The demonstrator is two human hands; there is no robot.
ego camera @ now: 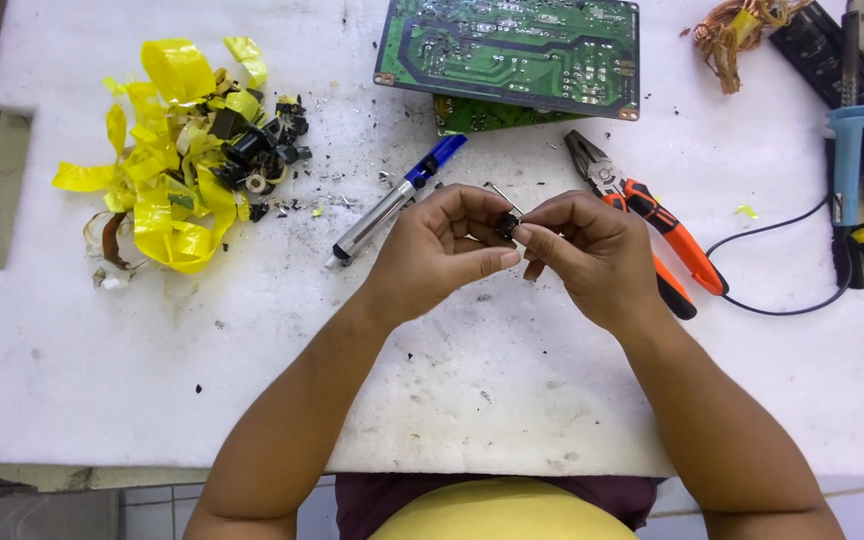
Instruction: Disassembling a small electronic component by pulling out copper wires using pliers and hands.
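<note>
Left hand [442, 250] and right hand [587, 255] pinched together on a small black component [507, 226], held above the white foam sheet [152, 350]. Just beyond: orange-handled pliers [642, 215], a blue-tipped desoldering pump [397, 200], green circuit board [512, 50].

This was a small electronics repair or salvage workshop, set up in a makeshift way. The table [102, 380] was covered with a white foam sheet, dirty with black specks and crumbs. A green circuit board [512, 50] lay at the far edge, with a second one tucked under it. Orange-handled pliers [652, 225] lay right of the middle, and a blue-handled soldering iron [845, 160] with its black cord lay near the right edge. A silver and blue desoldering pump [392, 200] lay near the middle. Yellow tape scraps and pulled black parts [182, 150] were heaped near the far left corner, and a tangle of copper wire [737, 30] sat at the far right.
</note>
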